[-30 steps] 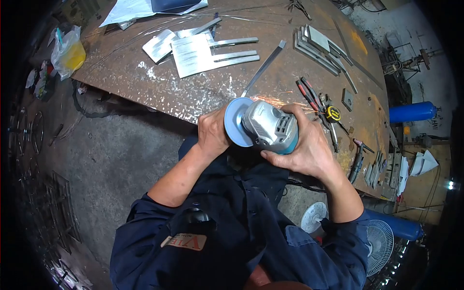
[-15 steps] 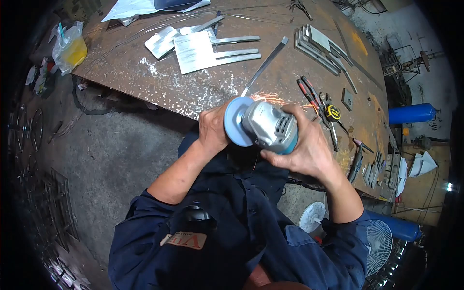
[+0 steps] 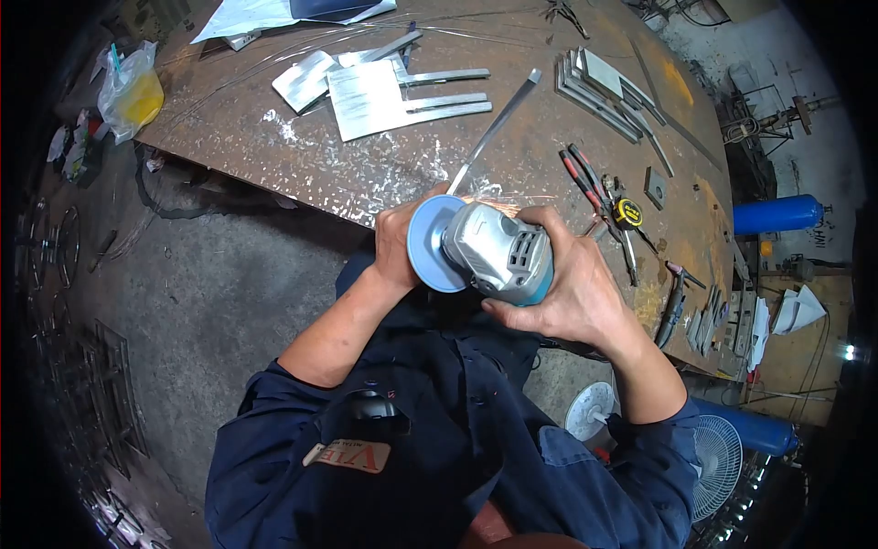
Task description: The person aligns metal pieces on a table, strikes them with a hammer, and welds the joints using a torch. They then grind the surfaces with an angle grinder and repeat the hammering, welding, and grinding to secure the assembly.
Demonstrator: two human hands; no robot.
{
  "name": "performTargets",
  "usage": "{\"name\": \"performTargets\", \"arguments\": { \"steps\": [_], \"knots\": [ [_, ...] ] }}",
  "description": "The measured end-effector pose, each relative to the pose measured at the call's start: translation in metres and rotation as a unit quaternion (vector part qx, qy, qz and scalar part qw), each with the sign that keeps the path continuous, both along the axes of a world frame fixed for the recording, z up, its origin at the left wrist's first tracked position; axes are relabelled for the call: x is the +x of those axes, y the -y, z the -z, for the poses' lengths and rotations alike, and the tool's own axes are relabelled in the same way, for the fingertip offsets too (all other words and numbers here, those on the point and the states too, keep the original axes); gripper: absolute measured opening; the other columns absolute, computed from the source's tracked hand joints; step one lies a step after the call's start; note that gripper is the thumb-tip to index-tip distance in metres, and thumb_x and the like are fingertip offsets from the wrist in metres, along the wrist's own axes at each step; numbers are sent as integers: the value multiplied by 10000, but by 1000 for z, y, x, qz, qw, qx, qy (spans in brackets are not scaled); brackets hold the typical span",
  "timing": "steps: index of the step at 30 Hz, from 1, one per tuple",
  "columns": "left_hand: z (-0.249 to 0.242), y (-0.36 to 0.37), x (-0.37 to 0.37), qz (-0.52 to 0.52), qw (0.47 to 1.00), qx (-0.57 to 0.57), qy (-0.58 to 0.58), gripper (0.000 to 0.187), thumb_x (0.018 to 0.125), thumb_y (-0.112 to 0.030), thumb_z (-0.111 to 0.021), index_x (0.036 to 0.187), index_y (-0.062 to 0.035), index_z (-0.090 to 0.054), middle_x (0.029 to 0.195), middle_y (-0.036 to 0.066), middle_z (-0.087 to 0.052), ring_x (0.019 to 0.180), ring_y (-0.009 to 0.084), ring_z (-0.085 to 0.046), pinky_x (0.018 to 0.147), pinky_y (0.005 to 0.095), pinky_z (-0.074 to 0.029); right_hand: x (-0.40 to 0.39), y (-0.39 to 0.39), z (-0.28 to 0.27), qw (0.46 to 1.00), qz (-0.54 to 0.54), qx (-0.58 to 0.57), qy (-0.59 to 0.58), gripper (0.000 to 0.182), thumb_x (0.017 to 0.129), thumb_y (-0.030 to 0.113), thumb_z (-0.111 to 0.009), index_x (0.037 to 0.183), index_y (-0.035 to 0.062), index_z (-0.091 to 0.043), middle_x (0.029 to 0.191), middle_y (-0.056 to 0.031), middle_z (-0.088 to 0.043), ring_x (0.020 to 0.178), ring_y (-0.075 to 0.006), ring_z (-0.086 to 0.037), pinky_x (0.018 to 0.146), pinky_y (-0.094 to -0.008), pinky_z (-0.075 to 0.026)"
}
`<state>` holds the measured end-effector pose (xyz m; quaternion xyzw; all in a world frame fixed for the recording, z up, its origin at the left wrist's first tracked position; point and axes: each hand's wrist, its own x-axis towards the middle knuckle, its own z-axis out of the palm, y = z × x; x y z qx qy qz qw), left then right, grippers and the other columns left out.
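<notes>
My right hand (image 3: 581, 284) is wrapped round an angle grinder (image 3: 503, 252) with a metal head and a teal body. Its pale blue disc (image 3: 433, 243) faces left, in front of my left hand (image 3: 398, 240). The fingers of my left hand are closed at the near end of a long thin metal bar (image 3: 494, 128), which slants up and away over the table; the disc partly hides the grip. Faint orange sparks (image 3: 512, 199) fly rightward from behind the grinder.
On the rusty table (image 3: 229, 137) lie metal plates with strips (image 3: 370, 96), a stack of plates (image 3: 599, 82), red-handled pliers (image 3: 585, 174) and a yellow tape measure (image 3: 628, 212). A bag of yellow liquid (image 3: 137, 96) hangs by the left edge. A fan (image 3: 716, 467) stands lower right.
The grinder and my right hand have moved slightly left and down. The sparks have become fainter. The bar has shifted slightly left.
</notes>
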<state>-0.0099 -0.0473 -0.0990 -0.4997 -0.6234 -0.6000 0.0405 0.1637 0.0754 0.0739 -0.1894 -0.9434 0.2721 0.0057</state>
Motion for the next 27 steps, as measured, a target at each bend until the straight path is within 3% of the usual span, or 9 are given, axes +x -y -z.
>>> {"name": "performTargets", "arguments": {
  "steps": [6, 13, 15, 19, 22, 24, 25, 26, 27],
  "knots": [
    [3, -4, 3, -52, 998, -30, -36, 455, 783, -208, -888, 1173, -25, -741, 812, 142, -760, 697, 320, -768, 595, 399, -600, -6, -15, 8, 998, 16, 31, -55, 900, 675, 416, -927, 1336, -66, -551, 949, -322, -748, 914, -459, -779, 870, -475, -626],
    [-7, 0, 3, -16, 1000, 3, -20, 449, 788, -204, -877, 1191, -56, -745, 852, 155, -774, 733, 327, -776, 624, 403, -610, -2, -5, 5, 1000, -1, -12, -25, 904, 671, 433, -929, 1334, -54, -555, 933, -308, -754, 910, -454, -781, 868, -475, -622],
    [-5, 1, 3, -28, 998, -58, -16, 440, 809, -195, -861, 1207, -54, -739, 855, 166, -772, 751, 339, -777, 640, 414, -611, -4, -12, 4, 1000, 22, -9, -10, 902, 674, 435, -931, 1338, -46, -556, 941, -309, -754, 918, -454, -779, 868, -479, -620],
    [1, -5, 6, -82, 996, -43, 0, 356, 886, -157, -797, 1215, -38, -727, 829, 184, -759, 776, 378, -773, 669, 445, -609, 4, -20, 10, 998, 48, 1, -30, 925, 656, 441, -946, 1339, -48, -559, 991, -303, -758, 985, -455, -770, 902, -476, -610],
    [-3, -5, 8, -67, 993, -85, 37, 415, 932, -116, -743, 1322, 7, -675, 983, 244, -766, 886, 399, -777, 735, 449, -614, 25, -16, 10, 997, 73, 15, -26, 920, 650, 433, -950, 1344, -36, -569, 1042, -299, -756, 1030, -441, -765, 929, -464, -597],
    [-2, -12, 17, -113, 994, 0, 2, 585, 959, -76, -688, 1505, 50, -519, 1143, 305, -735, 976, 436, -764, 795, 440, -620, 45, -15, 12, 990, 130, 2, -54, 917, 643, 428, -953, 1349, -23, -578, 1100, -285, -753, 1066, -412, -760, 948, -452, -584],
    [-8, -3, 21, -48, 994, -90, 46, 866, 948, -84, -698, 1651, 80, -221, 1437, 396, -562, 1274, 495, -645, 1042, 458, -550, 54, -14, 11, 983, 168, -27, -65, 916, 634, 415, -961, 1344, -23, -583, 1132, -255, -748, 1089, -364, -748, 969, -433, -569],
    [-9, -2, 21, -46, 994, -93, 39, 866, 948, -84, -698, 1651, 80, -221, 1437, 396, -562, 1274, 495, -645, 1042, 458, -550, 65, -17, 17, 973, 199, -58, -105, 921, 632, 395, -965, 1352, -26, -575, 1131, -244, -744, 1081, -345, -742, 979, -425, -563],
    [-10, -1, 21, -14, 996, -76, 32, 948, 950, -131, -706, 1661, 83, -117, 1533, 415, -431, 1402, 503, -509, 1145, 467, -445, 77, -20, 20, 968, 220, -54, -112, 912, 635, 372, -969, 1353, -28, -571, 1128, -235, -742, 1078, -330, -738, 981, -416, -560]
  ]
}}
